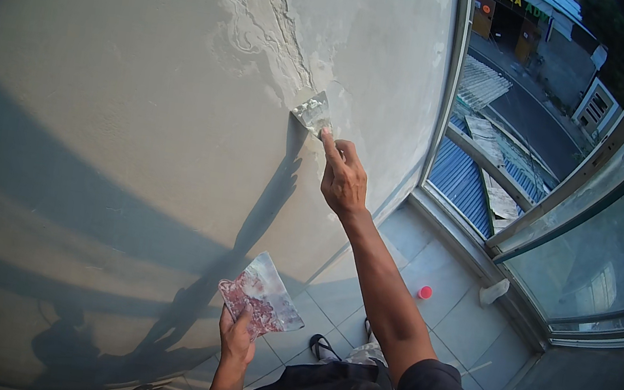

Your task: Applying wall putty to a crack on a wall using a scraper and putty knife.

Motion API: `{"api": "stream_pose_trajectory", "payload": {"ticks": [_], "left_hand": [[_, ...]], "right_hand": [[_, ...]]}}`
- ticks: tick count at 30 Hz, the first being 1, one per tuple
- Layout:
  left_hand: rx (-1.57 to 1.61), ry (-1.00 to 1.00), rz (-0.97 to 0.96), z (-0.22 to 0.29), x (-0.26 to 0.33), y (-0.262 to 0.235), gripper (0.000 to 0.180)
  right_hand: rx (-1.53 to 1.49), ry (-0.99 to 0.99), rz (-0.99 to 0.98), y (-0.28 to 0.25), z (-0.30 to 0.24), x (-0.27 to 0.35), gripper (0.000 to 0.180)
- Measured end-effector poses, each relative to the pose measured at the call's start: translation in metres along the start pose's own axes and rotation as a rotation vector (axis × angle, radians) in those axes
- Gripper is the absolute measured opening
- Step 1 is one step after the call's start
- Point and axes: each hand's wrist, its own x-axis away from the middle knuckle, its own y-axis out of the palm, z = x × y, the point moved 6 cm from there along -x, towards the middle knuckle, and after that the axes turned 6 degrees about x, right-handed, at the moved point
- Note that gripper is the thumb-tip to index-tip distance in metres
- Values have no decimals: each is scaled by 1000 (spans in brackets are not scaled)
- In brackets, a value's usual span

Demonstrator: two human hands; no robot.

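Observation:
With my right hand (344, 180) I grip a putty knife (311, 112), its wide metal blade smeared with pale filler and laid against the grey wall (119, 88). The blade is at the lower end of a long, rough crack (279, 19) that runs up the wall. Pale uneven patches border the crack. Lower down, my left hand (236, 338) holds a flat, four-sided plate (266, 291) by its lower edge, apart from the knife. Reddish and whitish smears cover the plate's face. My fingers behind it are hidden.
To the right is a window frame (449, 94) with a glass pane (585, 265) swung open; roofs and a road show outside. A small red round object (425, 292) sits on the tiled floor (461, 328). Near the sill lies a whitish lump (494, 292). Shadows cross the wall.

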Motion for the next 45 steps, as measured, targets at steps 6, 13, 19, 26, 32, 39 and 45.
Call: {"api": "stream_pose_trajectory", "payload": {"ticks": [6,13,19,26,32,39,45], "left_hand": [[21,-15,34,-1,0,5,49],[60,-37,-9,-7,-4,12,51],[101,-57,-18,-4,-3,22,50],[188,-64,-63,6,-17,48,49],[272,-155,-106,5,-28,67,45],[399,-330,-216,7,-11,95,38],[429,-385,-241,12,-9,94,35]], "right_hand": [[-7,69,-56,-8,13,23,54],[-35,11,18,-11,-4,-7,63],[-21,45,-97,-21,-4,35,55],[-810,514,-382,-72,-20,82,43],[-1556,1018,-572,-110,-31,124,42],[-703,267,-608,-150,-30,98,41],[-238,-189,-698,-147,-52,90,65]]}}
